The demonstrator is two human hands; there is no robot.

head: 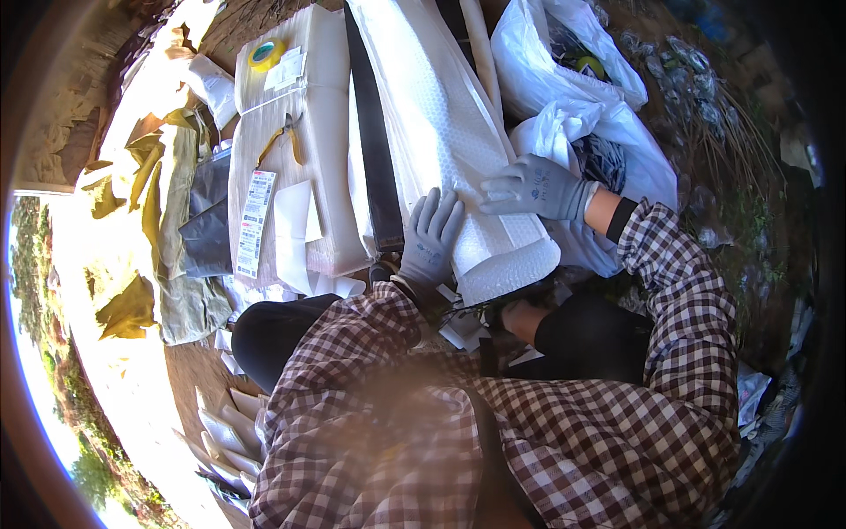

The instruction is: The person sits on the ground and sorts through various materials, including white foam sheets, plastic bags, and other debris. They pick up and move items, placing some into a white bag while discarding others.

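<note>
Both hands wear grey work gloves. My left hand (433,238) lies flat on the near left part of a long sheet of white bubble wrap (486,228), fingers pointing away from me. On the right side of the same wrap rests my right hand (532,188), its fingers pointing left. The wrap's near end is curled, and what lies beneath it is hidden. Left of it, a plastic-wrapped stack (324,145) bears yellow-handled pruning shears (281,142), a roll of yellow tape (266,55), a strip of printed labels (256,225) and a curling strip of white paper (293,231).
White plastic bags (562,59) with things inside stand at the right. Dark plastic packages (208,228) and a crumpled olive sheet (182,264) lie left of the stack. White padded envelopes (225,430) stand at the lower left. Dry stems (740,125) cover ground at the far right.
</note>
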